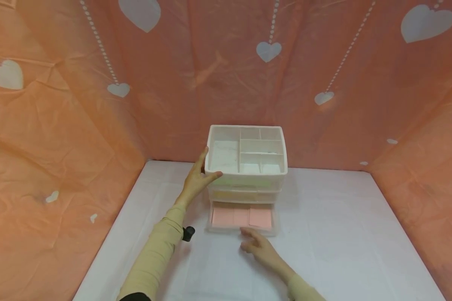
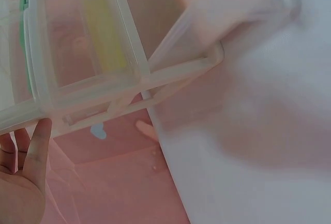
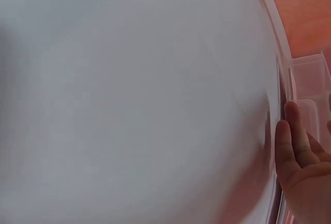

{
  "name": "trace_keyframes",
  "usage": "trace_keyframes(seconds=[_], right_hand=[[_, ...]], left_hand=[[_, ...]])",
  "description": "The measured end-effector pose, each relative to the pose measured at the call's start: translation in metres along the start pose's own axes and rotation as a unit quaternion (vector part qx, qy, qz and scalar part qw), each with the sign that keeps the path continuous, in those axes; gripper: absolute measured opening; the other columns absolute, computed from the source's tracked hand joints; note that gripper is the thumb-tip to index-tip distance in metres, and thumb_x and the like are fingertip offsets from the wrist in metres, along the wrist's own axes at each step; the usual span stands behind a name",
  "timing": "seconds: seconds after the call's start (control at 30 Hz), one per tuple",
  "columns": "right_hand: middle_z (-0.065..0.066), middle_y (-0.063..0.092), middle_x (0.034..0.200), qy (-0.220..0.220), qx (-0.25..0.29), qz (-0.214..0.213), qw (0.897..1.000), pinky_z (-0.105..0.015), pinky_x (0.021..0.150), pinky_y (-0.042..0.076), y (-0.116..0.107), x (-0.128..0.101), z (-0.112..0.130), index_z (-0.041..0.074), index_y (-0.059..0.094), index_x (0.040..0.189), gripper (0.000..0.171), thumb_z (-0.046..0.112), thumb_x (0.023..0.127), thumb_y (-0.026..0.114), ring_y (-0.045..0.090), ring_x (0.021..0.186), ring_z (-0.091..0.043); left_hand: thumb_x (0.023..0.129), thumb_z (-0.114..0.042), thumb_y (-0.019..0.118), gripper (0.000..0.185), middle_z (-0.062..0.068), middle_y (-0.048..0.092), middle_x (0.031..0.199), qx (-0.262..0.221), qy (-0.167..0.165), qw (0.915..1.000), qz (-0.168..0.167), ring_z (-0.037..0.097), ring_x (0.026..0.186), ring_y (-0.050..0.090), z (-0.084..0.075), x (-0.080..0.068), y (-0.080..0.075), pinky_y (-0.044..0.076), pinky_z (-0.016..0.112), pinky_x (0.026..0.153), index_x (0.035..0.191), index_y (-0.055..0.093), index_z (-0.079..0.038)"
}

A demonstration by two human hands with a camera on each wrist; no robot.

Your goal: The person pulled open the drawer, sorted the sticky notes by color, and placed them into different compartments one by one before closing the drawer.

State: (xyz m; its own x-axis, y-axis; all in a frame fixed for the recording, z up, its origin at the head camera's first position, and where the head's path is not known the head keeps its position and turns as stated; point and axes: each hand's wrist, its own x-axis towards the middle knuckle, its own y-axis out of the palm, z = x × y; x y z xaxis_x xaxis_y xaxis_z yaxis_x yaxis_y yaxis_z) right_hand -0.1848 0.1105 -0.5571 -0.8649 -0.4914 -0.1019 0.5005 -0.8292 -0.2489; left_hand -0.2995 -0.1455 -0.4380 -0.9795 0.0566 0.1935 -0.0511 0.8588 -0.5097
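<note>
A white plastic drawer organizer (image 1: 246, 167) stands at the back of the table, its top tray split into several empty compartments. Its bottom drawer (image 1: 242, 228) is pulled out and holds flat pink sheets (image 1: 242, 217). My left hand (image 1: 196, 179) rests on the organizer's left front corner, fingers straight along the side and thumb on the front rim; the left wrist view shows these fingers (image 2: 36, 151) under the translucent frame (image 2: 88, 87). My right hand (image 1: 257, 244) lies just before the open drawer, fingertips touching its front edge. In the right wrist view its straight fingers (image 3: 292, 136) lie against the clear plastic edge (image 3: 305, 74).
A white cloth covers the table (image 1: 342, 234). Orange fabric with white hearts (image 1: 60, 125) walls it in on the left, back and right. A small black camera (image 1: 188, 233) sits on my left wrist. Yellow and green items (image 2: 106, 38) show faintly inside the upper drawers.
</note>
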Motion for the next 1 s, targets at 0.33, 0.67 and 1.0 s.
trace_keyframes(seconds=[0.33,0.67,1.0], right_hand=[[-0.026,0.043,0.138,-0.004,0.032,-0.064,0.997,-0.028,0.078,0.052,-0.002,0.036,-0.001,0.005,0.042,0.138,0.052,0.018,0.090,0.060,0.063,0.101,-0.028],[-0.025,0.039,0.142,0.010,0.076,-0.102,0.992,-0.035,0.083,0.053,-0.005,0.057,-0.002,0.003,0.041,0.138,0.054,0.008,0.088,0.061,0.063,0.100,-0.032],[-0.025,0.040,0.141,0.014,0.087,-0.111,0.990,-0.037,0.082,0.053,-0.010,0.070,-0.002,-0.001,0.042,0.136,0.052,0.006,0.088,0.059,0.064,0.097,-0.030]], left_hand=[[0.076,-0.058,0.067,0.091,0.000,0.020,0.155,0.001,0.002,1.0000,-0.003,0.026,0.116,0.043,0.000,0.000,0.000,0.039,0.049,0.092,0.143,0.005,-0.055],[0.077,-0.055,0.068,0.092,0.002,0.025,0.153,0.001,0.007,1.0000,0.002,0.026,0.115,0.044,0.001,0.000,0.001,0.038,0.049,0.091,0.146,0.007,-0.048],[0.076,-0.056,0.067,0.093,0.003,0.027,0.152,0.012,0.008,0.9999,-0.007,0.024,0.107,0.046,0.002,0.001,0.000,0.041,0.044,0.086,0.147,0.007,-0.046]])
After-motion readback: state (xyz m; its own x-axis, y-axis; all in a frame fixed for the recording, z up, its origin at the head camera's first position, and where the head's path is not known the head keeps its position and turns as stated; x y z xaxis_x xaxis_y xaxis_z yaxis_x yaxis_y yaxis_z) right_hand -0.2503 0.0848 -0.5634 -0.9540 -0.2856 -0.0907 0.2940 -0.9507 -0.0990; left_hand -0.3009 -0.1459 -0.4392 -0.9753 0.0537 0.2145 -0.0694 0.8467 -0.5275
